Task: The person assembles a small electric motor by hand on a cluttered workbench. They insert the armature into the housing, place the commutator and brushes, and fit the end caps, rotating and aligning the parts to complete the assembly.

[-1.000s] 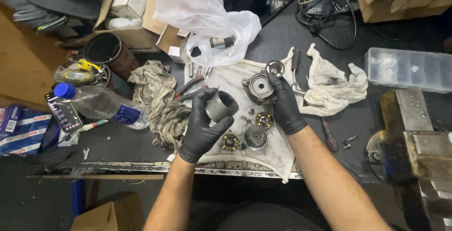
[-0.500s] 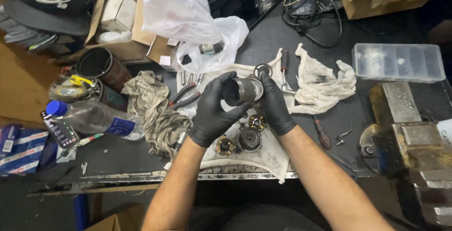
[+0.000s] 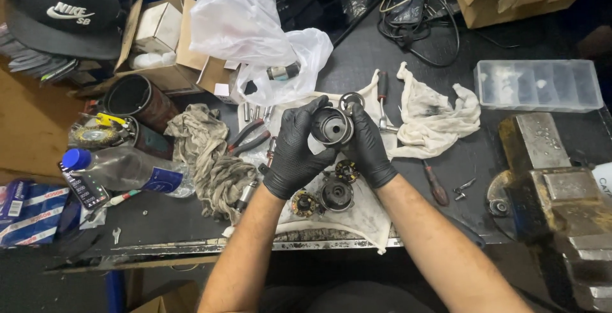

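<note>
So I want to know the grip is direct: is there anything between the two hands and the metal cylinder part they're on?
Nothing separate shows. The left hand and right hand, both in black gloves, clasp the cylindrical metal housing from either side above the white cloth. Only the glove material lies between skin and metal.

A grey bench vise [image 3: 561, 192] stands at the right edge of the black workbench [image 3: 395, 58]; just behind it lies a clear plastic compartment box [image 3: 539, 85], and left of the vise a crumpled white rag [image 3: 433, 112] and a red-handled screwdriver [image 3: 435, 184]. Far to the vise's left lie a dirty grey rag [image 3: 210, 160], a clear bottle with a blue cap [image 3: 121, 169] and a rusty tin can [image 3: 137, 99]. Behind those, well away from the vise, sit a white plastic bag [image 3: 248, 29], open cardboard boxes [image 3: 162, 32] and a black cap [image 3: 60, 10].
</note>
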